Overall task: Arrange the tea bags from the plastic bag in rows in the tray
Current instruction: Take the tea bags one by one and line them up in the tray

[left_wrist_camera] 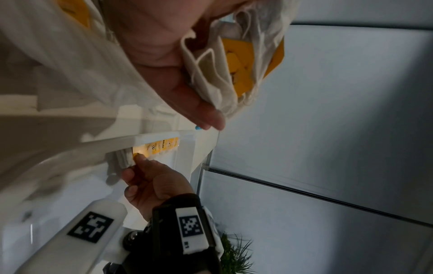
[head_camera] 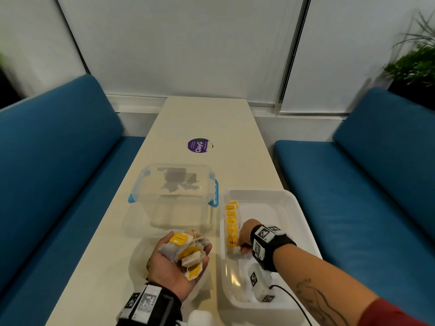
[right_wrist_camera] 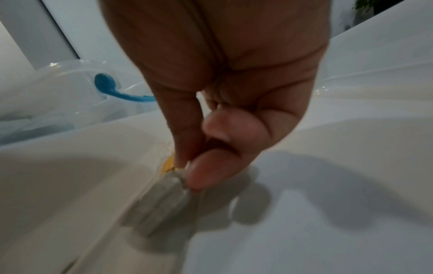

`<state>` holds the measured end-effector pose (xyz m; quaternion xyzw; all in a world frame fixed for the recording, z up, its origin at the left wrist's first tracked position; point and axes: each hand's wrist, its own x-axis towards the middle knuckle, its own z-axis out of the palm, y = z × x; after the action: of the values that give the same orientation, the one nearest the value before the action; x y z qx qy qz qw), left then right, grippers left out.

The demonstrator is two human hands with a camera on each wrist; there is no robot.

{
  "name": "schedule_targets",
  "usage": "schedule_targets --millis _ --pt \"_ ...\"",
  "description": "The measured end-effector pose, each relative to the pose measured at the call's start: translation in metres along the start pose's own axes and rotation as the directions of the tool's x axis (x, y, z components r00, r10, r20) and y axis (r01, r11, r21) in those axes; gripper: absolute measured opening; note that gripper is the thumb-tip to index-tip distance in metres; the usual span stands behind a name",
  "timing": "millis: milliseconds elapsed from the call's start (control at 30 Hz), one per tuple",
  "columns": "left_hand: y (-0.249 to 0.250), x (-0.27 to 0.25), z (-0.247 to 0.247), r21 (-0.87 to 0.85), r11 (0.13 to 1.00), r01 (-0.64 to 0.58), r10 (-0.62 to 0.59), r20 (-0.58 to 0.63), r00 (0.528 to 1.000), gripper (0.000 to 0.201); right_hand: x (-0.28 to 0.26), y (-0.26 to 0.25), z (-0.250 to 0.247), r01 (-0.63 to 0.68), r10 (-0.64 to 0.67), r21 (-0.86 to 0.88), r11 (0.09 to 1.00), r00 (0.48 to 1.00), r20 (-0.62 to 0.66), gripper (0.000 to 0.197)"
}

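Head | R hand (head_camera: 244, 240) grip pinches tea bag (head_camera: 233, 247) | tray (head_camera: 277, 196) left wall

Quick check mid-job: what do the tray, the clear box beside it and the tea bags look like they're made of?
Tray: looks like glossy white plastic; rounded moulded rim, soft reflections. Clear box: transparent hard plastic, table visible through it, with blue clips, probably plastic too. Tea bags cupped in the left hand: thin, matt filter paper or fine mesh, with yellow tags that look like card.
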<state>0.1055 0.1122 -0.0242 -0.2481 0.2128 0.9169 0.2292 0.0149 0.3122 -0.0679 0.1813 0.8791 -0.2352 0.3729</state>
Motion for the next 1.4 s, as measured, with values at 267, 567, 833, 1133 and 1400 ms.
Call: schedule_targets --millis 267,567,833,1133,1400 --pt "0.0 -0.004 0.0 -0.068 0.996 0.056 -0.055 0.014 0.998 0.038 -0.014 -0.006 -0.005 0.03 -0.038 -0.134 0.99 0.997 -0.06 0.033" --pt "-0.013 -0.003 0.023 0.093 0.992 0.08 -0.081 0.008 0.997 0.024 -0.132 -0.036 -0.026 0.647 -0.598 0.287 0.706 0.762 -0.247 0.009" --pt "-0.021 0.0 0.032 0.221 0.975 -0.032 0.039 -0.027 0.999 0.027 -0.152 -0.043 0.008 0.574 -0.564 -0.038 0.818 0.788 -0.248 0.043" --pt "-0.021 -0.006 0.029 0.239 0.97 -0.029 0.055 -0.102 0.993 0.024 -0.148 -0.036 0.009 0.621 -0.582 0.241 0.746 0.784 -0.216 0.02" --pt "-0.017 -0.001 0.018 0.173 0.983 0.054 -0.033 -0.118 0.992 0.035 -0.148 -0.015 -0.011 0.658 -0.581 0.541 0.525 0.741 -0.337 0.019"
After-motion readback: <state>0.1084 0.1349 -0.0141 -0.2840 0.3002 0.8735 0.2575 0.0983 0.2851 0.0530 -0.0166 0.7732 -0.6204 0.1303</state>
